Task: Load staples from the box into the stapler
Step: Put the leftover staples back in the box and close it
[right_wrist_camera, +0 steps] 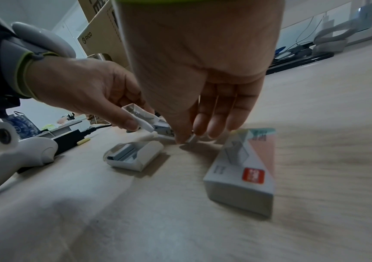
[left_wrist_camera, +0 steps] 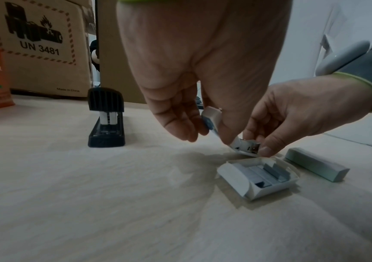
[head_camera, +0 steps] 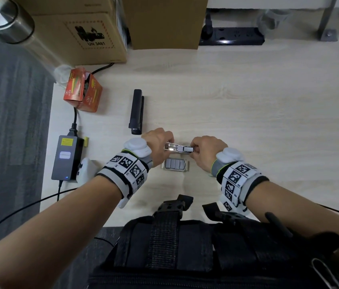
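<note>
A small box (head_camera: pixel 178 148) is pinched by both hands (head_camera: pixel 160 140) (head_camera: pixel 206 153), its long axis left-right. Bare worktop (head_camera: pixel 247 101) lies to the right. The stapler (head_camera: pixel 137 112) is laid pointing away, just left.

A pale wood-grain desk (head_camera: pixel 247 97) fills the scene. At its 12 o'clock edge stand two cardboard boxes: one (head_camera: pixel 85 36) printed with a battery warning and "UN 3481", one plain (head_camera: pixel 164 21). A black power strip (head_camera: pixel 233 37) lies at 1 o'clock, beside a grey metal leg (head_camera: pixel 329 21). Grey carpet (head_camera: pixel 8 122) runs along 9 o'clock. A brushed steel cylinder (head_camera: pixel 4 17) looms at 11 o'clock. White walls (left_wrist_camera: pixel 310 26) show behind, and the light is soft and even.
</note>
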`<control>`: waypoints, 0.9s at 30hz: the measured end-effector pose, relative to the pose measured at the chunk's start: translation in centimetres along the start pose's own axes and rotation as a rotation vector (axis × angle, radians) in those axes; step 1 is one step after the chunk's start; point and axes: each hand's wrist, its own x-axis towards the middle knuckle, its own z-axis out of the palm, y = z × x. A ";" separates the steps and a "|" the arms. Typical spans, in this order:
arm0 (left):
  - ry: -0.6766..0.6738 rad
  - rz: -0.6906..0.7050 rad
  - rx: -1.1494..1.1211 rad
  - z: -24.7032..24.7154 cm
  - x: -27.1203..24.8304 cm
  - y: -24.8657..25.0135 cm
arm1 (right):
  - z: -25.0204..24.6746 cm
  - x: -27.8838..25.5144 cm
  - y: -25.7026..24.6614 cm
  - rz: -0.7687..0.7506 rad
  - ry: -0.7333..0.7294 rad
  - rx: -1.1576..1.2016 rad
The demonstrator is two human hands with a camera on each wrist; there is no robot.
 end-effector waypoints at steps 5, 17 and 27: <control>-0.048 0.008 0.029 -0.7 0.3 0.4 | -0.3 0.3 -0.1 -0.007 -0.032 0.027; -0.072 -0.027 0.056 -0.4 0.7 0.3 | 0.1 -0.7 0.6 -0.187 0.024 -0.067; -0.064 -0.036 0.058 -0.4 0.5 0.5 | 0.6 -1.6 0.6 -0.274 -0.042 -0.207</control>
